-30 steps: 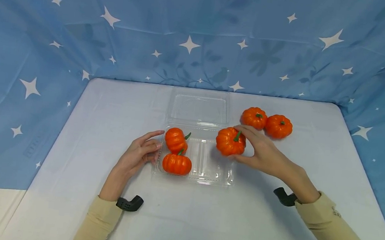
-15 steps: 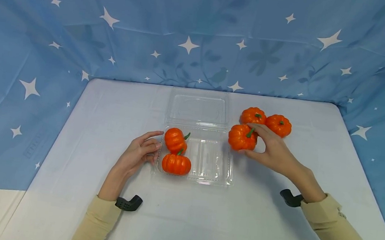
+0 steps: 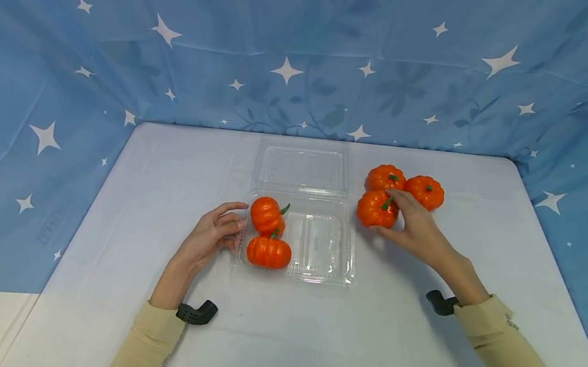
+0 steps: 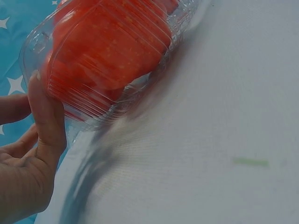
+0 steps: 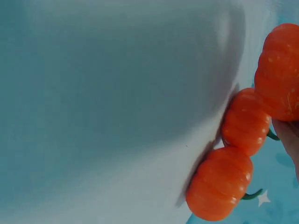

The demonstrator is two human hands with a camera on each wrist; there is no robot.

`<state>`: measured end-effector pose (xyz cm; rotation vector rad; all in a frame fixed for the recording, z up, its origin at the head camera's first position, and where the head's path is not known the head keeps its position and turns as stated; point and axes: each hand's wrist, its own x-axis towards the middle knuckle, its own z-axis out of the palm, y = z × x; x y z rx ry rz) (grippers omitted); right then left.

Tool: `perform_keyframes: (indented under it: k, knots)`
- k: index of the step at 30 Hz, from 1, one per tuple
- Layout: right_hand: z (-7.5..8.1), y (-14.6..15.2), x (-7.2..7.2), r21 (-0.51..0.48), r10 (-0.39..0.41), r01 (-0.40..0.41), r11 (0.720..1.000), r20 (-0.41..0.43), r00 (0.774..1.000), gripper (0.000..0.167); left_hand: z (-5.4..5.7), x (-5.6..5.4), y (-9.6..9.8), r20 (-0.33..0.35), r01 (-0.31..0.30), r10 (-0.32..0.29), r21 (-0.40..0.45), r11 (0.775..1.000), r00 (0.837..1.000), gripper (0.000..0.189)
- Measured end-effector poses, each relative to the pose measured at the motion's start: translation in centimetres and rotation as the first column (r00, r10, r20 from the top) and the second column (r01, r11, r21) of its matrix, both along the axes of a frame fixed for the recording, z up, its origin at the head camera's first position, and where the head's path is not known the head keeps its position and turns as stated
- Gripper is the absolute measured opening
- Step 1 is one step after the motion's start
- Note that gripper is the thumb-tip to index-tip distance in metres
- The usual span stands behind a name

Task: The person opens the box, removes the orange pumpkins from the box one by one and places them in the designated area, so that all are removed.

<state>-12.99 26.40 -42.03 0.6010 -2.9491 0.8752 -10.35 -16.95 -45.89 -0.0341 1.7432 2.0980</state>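
My right hand (image 3: 418, 232) holds a small orange toy pumpkin (image 3: 374, 210) with a green stem between thumb and fingers, just right of a clear plastic clamshell box (image 3: 322, 240). The right wrist view has this held pumpkin (image 5: 280, 72) at its right edge. Two more pumpkins, an upper one (image 3: 267, 215) and a lower one (image 3: 267, 254), lie in the left part of the box. Against the box's left side rests my left hand (image 3: 207, 237). In the left wrist view its fingers (image 4: 46, 116) touch the outer wall below the rim.
Behind the held pumpkin, one pumpkin (image 3: 385, 177) sits beside another pumpkin (image 3: 426, 191) on the white table (image 3: 284, 332). The box lid (image 3: 303, 169) lies folded back toward the far edge. A blue star-patterned curtain (image 3: 204, 66) hangs behind the table.
My right hand has carried its pumpkin from over the box's right part rightward and away from me, toward the two pumpkins on the table. The left hand has stayed in place.
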Motion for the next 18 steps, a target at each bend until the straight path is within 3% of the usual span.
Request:
perform_keyframes:
  k: [18]
  knots:
    - [-1.5, -1.2, -1.0, 0.058, -0.013, 0.012, 0.998, 0.012, 1.000, 0.082, 0.0, 0.1, 0.0, 0.011, -0.013, 0.013, -0.008, 1.000, 1.000, 0.048]
